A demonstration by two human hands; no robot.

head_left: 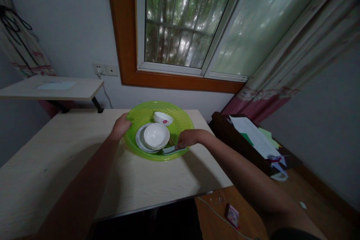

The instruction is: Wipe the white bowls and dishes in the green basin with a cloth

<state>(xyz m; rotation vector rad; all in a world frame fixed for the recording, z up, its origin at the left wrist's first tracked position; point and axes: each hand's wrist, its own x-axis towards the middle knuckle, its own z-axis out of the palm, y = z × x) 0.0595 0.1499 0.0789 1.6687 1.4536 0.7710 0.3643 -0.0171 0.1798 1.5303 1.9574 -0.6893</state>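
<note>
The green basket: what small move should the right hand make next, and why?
Probably lay the knife flat and let go: the right hand holds it low inside the basket, beside the front bowl, while the left hand grips the basket's edge.

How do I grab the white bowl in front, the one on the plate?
Maybe pinch the white bowl by its left rim, thumb inside, coming from above left: its round mouth faces up, and the grey blade at the right hand lies near its right front side.
</note>
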